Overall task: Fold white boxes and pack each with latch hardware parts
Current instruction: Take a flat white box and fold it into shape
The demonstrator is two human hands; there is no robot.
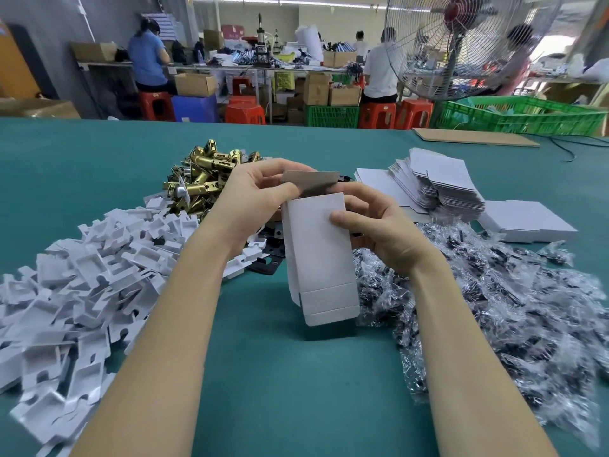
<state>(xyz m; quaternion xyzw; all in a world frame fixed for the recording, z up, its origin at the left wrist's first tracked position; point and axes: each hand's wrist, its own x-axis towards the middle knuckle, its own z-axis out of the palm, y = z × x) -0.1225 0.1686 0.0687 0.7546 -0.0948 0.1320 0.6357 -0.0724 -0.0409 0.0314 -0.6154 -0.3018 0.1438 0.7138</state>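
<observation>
Dead centre of the frame, above the green table (pixel 296 374), somebody's got a white box (pixel 318 255) held up off the surface with both hands. It's already popped open into a sleeve, long axis running pretty much up and down the frame, tilted a little. The far end, with its grey flap (pixel 311 180) sticking up, is where the action is.

The left hand (pixel 255 196) is curled around that top flap, pinching it from the left side. The right hand (pixel 372 225) grips the box body from the right, thumb pressed on the front face just below the top edge. So both hands sit at the top end, and the bottom flaps near mid-frame hang loose with nothing touching them.

My guess is the top flap gets tucked in next, and the left hand is the one placed for it.

Room-wise it's tight on the sides: white trays (pixel 75 291) heaped at lower left, brass latches (pixel 201 179) piled just behind the left hand, bagged parts (pixel 494 291) spread down the right side, and flat boxes (pixel 438 186) stacked at upper right. Straight below the box the table is bare.
</observation>
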